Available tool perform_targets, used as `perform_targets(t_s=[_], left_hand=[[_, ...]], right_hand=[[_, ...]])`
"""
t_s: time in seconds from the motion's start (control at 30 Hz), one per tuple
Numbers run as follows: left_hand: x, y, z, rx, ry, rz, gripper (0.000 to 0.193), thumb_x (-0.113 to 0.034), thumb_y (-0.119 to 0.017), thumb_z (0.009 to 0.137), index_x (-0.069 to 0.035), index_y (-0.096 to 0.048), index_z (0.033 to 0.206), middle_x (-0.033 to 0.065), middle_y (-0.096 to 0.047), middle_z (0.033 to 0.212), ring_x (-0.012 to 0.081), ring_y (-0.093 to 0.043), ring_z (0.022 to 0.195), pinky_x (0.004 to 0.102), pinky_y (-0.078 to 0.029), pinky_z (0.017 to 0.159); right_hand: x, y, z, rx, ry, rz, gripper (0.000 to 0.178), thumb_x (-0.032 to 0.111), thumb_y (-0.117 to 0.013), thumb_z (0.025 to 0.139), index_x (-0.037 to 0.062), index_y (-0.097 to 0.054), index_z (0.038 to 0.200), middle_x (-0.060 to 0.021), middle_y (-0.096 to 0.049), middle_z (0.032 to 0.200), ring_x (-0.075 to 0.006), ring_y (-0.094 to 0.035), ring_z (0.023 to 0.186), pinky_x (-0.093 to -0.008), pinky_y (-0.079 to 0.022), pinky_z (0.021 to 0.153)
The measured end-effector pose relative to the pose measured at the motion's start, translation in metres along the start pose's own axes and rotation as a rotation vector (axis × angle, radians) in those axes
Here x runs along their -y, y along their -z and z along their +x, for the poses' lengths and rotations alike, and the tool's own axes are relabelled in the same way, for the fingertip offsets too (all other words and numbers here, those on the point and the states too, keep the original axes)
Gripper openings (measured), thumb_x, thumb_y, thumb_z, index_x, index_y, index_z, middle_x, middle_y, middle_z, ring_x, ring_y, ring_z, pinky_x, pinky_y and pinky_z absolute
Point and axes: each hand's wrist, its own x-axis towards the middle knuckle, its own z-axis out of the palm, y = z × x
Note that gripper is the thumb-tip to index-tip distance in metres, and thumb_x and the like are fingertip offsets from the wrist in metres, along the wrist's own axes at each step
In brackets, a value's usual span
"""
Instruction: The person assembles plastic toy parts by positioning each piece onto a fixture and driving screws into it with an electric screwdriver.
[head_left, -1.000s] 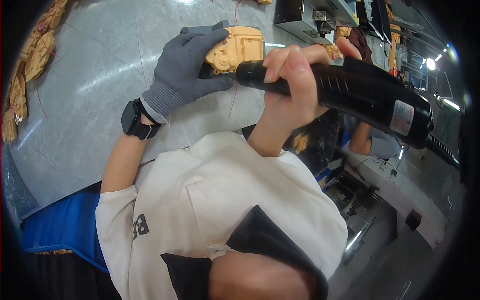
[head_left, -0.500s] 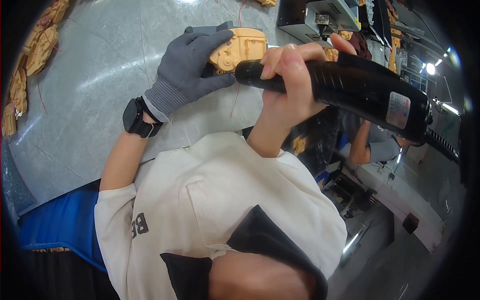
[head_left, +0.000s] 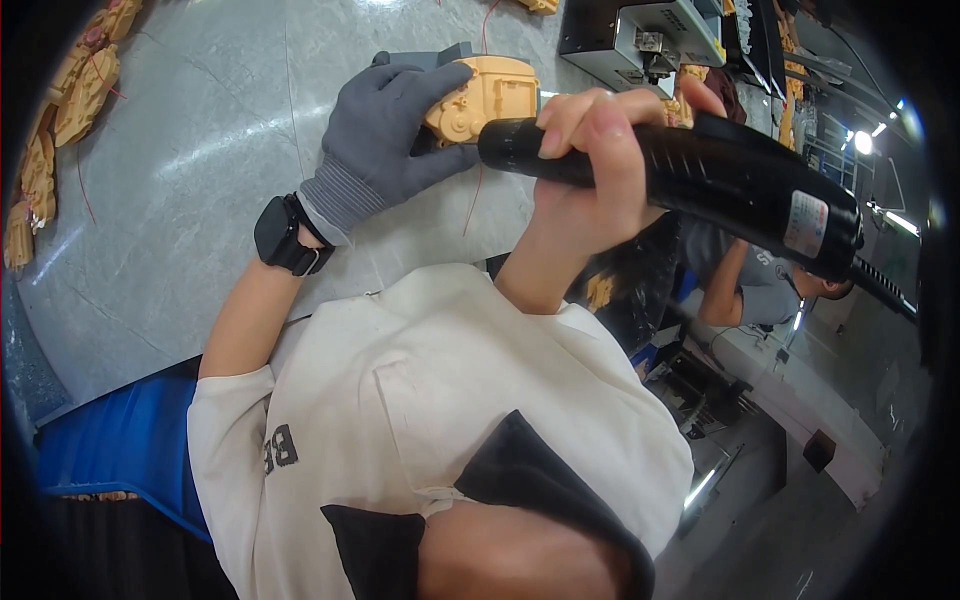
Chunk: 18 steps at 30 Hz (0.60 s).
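The grey-gloved left hand half-curls around a tan moulded plastic housing; just beside it, the bare right hand wraps a thick black cylindrical power tool (its tip hidden from me).

Reads as workshop: corded tool at two o'clock, many yellow parts at ten, boxy machine at one, blue bin at eight, co-worker at three.

There is one grey-gloved left hand, one bare right hand, one long black power tool, one boxy yellow plastic part being held, one black wristwatch, and other bumpy yellow parts too jumbled to count.
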Motion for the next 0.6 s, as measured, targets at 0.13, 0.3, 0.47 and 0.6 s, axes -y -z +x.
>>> perform_targets(t_s=[0.13,0.3,0.47,0.6], left_hand=[[0.0003,-0.0008,-0.0011,0.007,0.015,-0.014,0.059,-0.032,-0.079,0.067,-0.011,-0.054,0.116,0.0124,-0.06,0.094,0.0288,-0.059,0.086,0.0379,-0.05,0.074],[0.0007,-0.0016,-0.0003,-0.011,-0.005,-0.036,0.059,-0.032,-0.079,0.067,-0.01,-0.053,0.115,0.0124,-0.06,0.094,0.0293,-0.059,0.086,0.038,-0.05,0.074],[0.0007,-0.0006,-0.0006,-0.004,0.006,-0.026,0.059,-0.031,-0.079,0.066,-0.01,-0.053,0.115,0.0125,-0.06,0.095,0.0297,-0.059,0.085,0.0381,-0.05,0.074],[0.0003,-0.0009,-0.0011,-0.005,0.007,-0.024,0.06,-0.031,-0.079,0.065,-0.01,-0.054,0.115,0.0127,-0.06,0.094,0.0297,-0.059,0.085,0.0381,-0.05,0.073]], right_hand=[[0.003,0.0027,0.0013,0.013,0.017,-0.007,0.057,-0.005,-0.06,0.076,-0.0031,-0.029,0.124,-0.0085,-0.056,0.064,-0.0139,-0.054,0.049,-0.0248,-0.047,0.052],[0.002,0.0028,-0.0005,-0.004,-0.01,-0.017,0.057,-0.005,-0.06,0.075,-0.0036,-0.03,0.124,-0.0089,-0.056,0.064,-0.0138,-0.053,0.048,-0.0248,-0.047,0.053],[0.0009,0.0044,-0.0013,0.043,-0.012,-0.106,0.057,-0.004,-0.055,0.076,-0.0017,-0.028,0.126,-0.0089,-0.053,0.065,-0.0165,-0.052,0.048,-0.0308,-0.047,0.054],[0.0013,0.0055,-0.0012,0.078,-0.006,-0.192,0.058,-0.003,-0.05,0.076,0.0007,-0.026,0.129,-0.0087,-0.051,0.066,-0.0189,-0.05,0.046,-0.0365,-0.046,0.055]])
